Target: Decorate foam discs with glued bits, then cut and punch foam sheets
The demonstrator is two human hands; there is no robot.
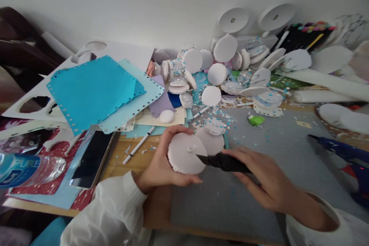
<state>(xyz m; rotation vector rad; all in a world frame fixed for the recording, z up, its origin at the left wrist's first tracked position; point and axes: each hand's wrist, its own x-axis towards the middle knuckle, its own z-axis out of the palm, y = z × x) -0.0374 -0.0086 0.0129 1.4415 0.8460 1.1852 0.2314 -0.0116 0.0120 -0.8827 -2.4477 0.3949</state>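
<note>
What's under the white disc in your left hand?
The left hand cups the white round foam disc from beneath; another white disc lies behind. Its underside is hidden.

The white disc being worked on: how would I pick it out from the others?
Start at the grey mat on the desk. At its near left edge, the left hand grips a white disc. Unlike the discs piled by the wall, it is held up, with a black tool in the right hand touching its edge.

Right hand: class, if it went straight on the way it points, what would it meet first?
Probably the white disc in the left hand; the black tool in the right hand seems to touch its edge, though depth is unclear.
</note>
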